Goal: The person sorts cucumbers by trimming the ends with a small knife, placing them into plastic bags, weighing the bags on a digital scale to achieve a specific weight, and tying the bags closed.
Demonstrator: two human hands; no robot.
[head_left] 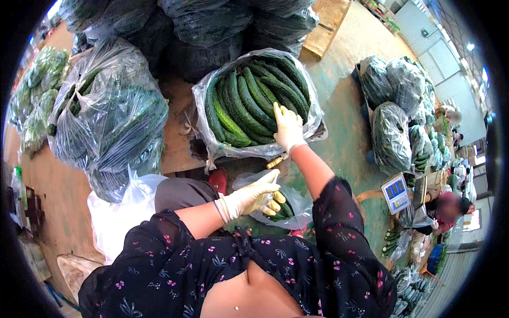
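Long dark green cucumbers lie side by side in a crate lined with a clear plastic bag. My right hand, in a pale glove, rests on their near right end with its fingers stretched out. It grips none of them that I can see. Closer to me, my left hand, also gloved, hovers with thumb and fingers apart. Below it sits a smaller open plastic bag with a few cucumbers inside, partly hidden by that hand.
A big clear bag of cucumbers stands at left, with dark stacked bags behind the crate. White plastic sheeting lies by my left leg. Over on the right are a digital scale, more filled bags and other people.
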